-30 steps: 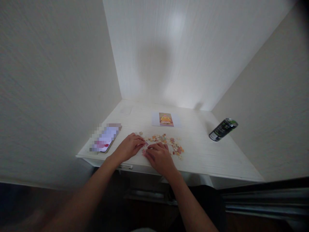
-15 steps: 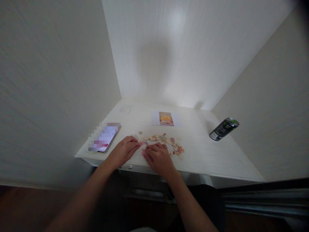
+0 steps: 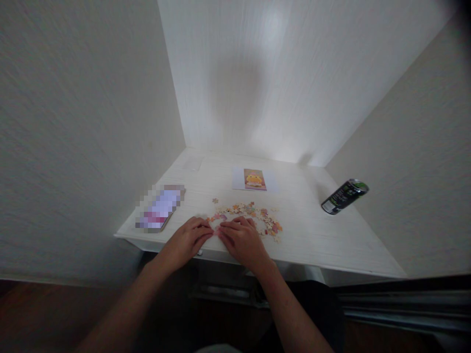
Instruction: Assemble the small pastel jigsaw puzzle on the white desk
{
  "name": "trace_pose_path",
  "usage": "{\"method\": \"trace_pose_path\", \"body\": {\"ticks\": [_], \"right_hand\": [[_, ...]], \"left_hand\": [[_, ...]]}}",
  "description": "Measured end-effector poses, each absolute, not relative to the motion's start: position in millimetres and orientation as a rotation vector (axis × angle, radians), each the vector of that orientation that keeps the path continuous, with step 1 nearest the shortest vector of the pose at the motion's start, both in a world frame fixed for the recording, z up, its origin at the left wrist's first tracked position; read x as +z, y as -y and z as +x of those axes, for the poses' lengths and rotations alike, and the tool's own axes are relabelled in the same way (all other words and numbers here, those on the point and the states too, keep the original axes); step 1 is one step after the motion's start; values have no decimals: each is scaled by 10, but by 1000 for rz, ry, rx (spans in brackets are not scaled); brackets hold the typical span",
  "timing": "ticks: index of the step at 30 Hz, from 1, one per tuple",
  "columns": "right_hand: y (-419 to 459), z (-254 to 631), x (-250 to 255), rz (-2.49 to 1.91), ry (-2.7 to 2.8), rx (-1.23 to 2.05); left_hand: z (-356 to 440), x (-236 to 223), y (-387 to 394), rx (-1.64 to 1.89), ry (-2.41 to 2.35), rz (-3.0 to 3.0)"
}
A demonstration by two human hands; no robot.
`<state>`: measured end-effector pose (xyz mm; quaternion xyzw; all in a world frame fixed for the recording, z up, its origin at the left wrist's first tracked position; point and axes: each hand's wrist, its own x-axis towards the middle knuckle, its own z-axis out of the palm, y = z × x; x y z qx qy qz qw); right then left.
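Observation:
A scatter of small coloured puzzle pieces [image 3: 253, 215] lies near the front of a white desk [image 3: 316, 235]. My left hand [image 3: 189, 238] and my right hand [image 3: 241, 240] rest side by side at the desk's front edge, fingertips meeting over a few pink pieces [image 3: 217, 228]. Whether either hand pinches a piece is hidden by the fingers. Behind the scatter lies a white sheet with a small yellow-and-orange picture [image 3: 254, 179].
A phone [image 3: 161, 208] with a lit screen lies at the desk's front left. A dark drink can [image 3: 344, 196] stands at the right, close to the side wall. White walls enclose the desk on three sides. A drawer handle [image 3: 224, 293] shows below the desk.
Both hands have drawn back towards the desk's front edge, and the left hand has closed in on the right one. A few pink pieces show above the fingertips.

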<state>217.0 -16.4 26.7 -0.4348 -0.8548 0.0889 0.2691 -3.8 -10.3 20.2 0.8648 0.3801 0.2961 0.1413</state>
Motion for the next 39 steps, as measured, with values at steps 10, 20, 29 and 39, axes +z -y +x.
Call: {"method": "trace_pose_path", "body": {"ticks": [10,20,29,39], "right_hand": [[148,2143,296,-1189,2338,227],[154,2104,286,-1152,2325,277],[170,2130,277,-1170,2275,326],[173,2127,263,-1178,2285,317]], "left_hand": [[-25,206,95,841,-1116,2467],[-13,246,123,801,-1129,2491],[27,260,160,809,-1150,2534],[53,295,211,780,-1226,2618]]}}
